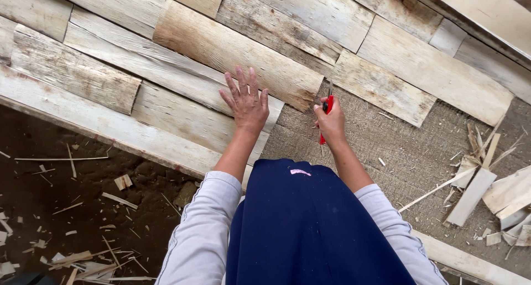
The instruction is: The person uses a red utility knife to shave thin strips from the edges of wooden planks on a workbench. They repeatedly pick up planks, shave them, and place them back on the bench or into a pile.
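Observation:
My left hand (246, 100) lies flat, fingers spread, on a pale wooden plank (188, 122) among rough planks laid side by side. To its right, my right hand (331, 122) is closed around a red-handled tool (329, 104) whose thin dark blade points up toward the end of a tan plank (232, 50). The tool's tip sits over bare grey board (387, 147) just beyond the plank ends. My dark blue garment and light grey sleeves fill the lower middle.
Offcut wood strips and splinters (481, 180) lie piled at the right. Dark dirt floor (72, 207) at lower left is strewn with chips and slivers. A long pale frame board (99, 124) edges the panel. More planks (431, 69) run to the upper right.

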